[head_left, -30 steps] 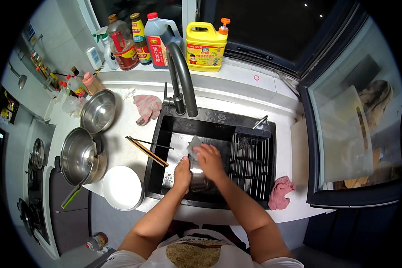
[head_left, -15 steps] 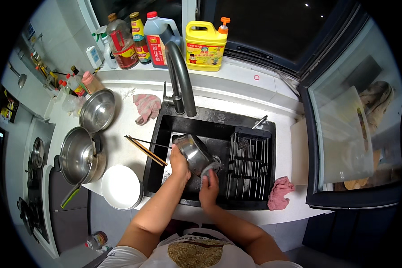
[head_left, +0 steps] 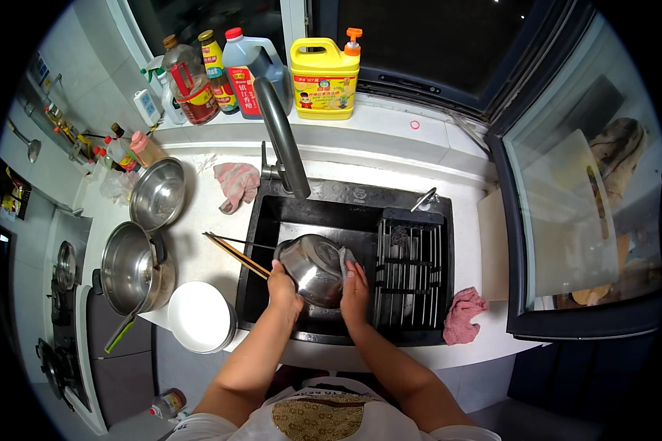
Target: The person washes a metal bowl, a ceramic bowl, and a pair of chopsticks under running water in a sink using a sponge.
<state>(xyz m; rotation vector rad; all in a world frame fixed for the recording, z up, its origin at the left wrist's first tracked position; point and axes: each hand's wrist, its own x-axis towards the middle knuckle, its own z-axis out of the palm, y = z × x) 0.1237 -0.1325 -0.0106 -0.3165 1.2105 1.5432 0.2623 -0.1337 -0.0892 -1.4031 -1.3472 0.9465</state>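
A shiny stainless steel bowl (head_left: 312,272) is held tilted over the black sink (head_left: 353,202), its underside showing. Gripping its left side is my left hand (head_left: 284,292), fingers closed on the rim. On the opposite side, my right hand (head_left: 354,295) presses a grey cloth-like scrubber (head_left: 345,259) against the metal; most of its fingers are partly hidden by the cloth and the bowl. Wooden chopsticks (head_left: 235,253) and a thin black stick lie across the sink's left edge, just left of the bowl.
A curved faucet (head_left: 283,140) arches over the sink, with a black dish rack (head_left: 410,272) inside at right. White bowls (head_left: 201,317), a steel pot (head_left: 129,264) and a steel basin (head_left: 158,192) stand left. Cloths (head_left: 463,316) flank the sink. A yellow jug (head_left: 324,81) stands on the ledge.
The bowl has turned so more of its rounded underside faces up. My right hand and the scrubber have moved up along its right side; my left hand has shifted slightly down and left.
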